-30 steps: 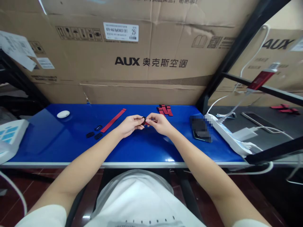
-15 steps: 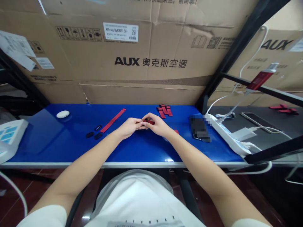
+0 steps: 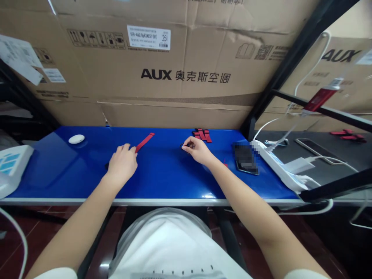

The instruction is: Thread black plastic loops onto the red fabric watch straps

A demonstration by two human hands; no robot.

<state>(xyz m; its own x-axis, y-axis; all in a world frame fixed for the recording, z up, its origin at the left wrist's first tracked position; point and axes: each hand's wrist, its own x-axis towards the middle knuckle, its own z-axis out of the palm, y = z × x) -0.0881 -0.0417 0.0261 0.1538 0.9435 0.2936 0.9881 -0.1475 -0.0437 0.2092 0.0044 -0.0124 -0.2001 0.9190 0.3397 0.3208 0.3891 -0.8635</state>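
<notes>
Left hand [image 3: 123,164]: palm down over table [image 3: 162,182], fingers bent; cannot tell if it grips anything.
Dark piece [image 3: 106,166]: peeks out just left of that hand.
Right hand [image 3: 197,149]: thumb and fingertip pinch a small black buckle [image 3: 182,145].
Long strap [image 3: 145,142]: red, on table, near end hidden behind left hand.
Short straps [image 3: 203,135]: red cluster beyond right hand.
Box [image 3: 186,91]: behind table.

strap [image 3: 145,142]: perhaps touching left hand [image 3: 122,162] | strap pile [image 3: 207,136]: behind right hand [image 3: 197,150]

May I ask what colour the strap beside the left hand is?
The strap is red, clearest in the head view.
</notes>
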